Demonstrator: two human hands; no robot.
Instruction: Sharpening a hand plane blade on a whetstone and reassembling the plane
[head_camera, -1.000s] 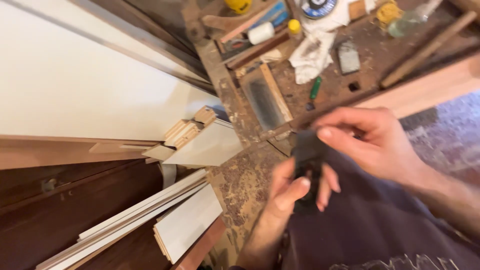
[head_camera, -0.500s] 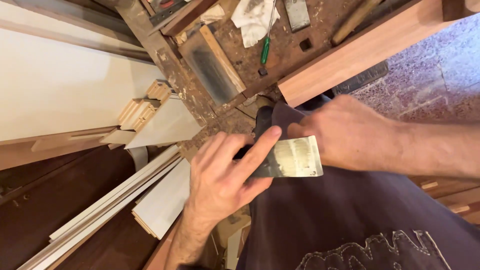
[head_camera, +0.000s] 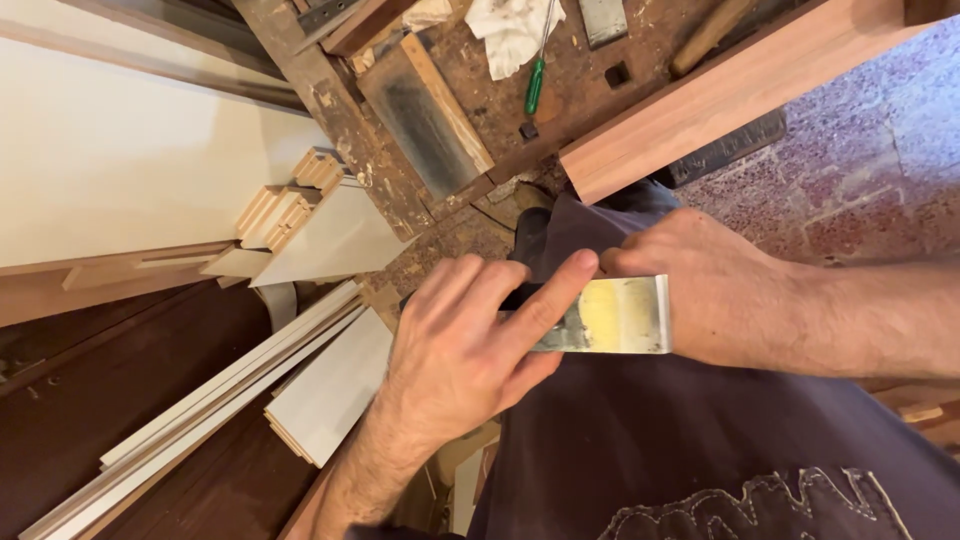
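My right hand (head_camera: 715, 290) closes its grip on the flat rectangular steel blade (head_camera: 610, 317), level above my dark apron (head_camera: 700, 440). My left hand (head_camera: 465, 345) pinches its other end, forefinger stretched along the top edge.

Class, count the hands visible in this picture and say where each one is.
2. The left hand presses a finger along the flat metal blade; the right hand grips the blade's other side. None seems hidden.

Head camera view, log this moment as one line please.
left hand: fingers laid across flat metal blade | right hand: grips blade's far end | behind: workbench, green screwdriver
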